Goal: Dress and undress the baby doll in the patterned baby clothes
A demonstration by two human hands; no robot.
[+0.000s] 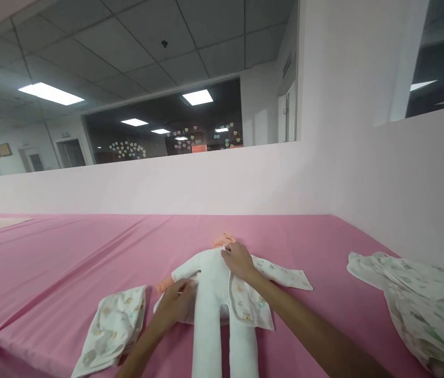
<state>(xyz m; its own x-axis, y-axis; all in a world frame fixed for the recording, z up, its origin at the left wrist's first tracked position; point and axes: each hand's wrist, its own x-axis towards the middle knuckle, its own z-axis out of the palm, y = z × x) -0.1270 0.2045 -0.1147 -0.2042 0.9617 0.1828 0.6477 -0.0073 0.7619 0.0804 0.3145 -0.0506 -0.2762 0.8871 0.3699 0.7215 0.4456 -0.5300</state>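
A baby doll (209, 273) with a white cloth body lies on its back, legs pointing towards me. A white printed baby shirt (247, 304) is partly on it, with one front panel and a long sleeve spread out on the right. At the neck, my right hand (238, 260) is closed, pinching the shirt's edge near the collar. My left hand (176, 299) is at the doll's left-side flank, below its bare hand (164, 283), fingers bent and closed on the shirt's fabric. The fingertips of that hand are partly hidden.
A pink sheet (88, 252) covers the table. Folded printed baby clothing (115, 325) lies at the left, beside my left forearm. More printed white cloth (422, 299) is heaped at the right, by the wall. A low white wall (166, 184) with a window above borders the far edge.
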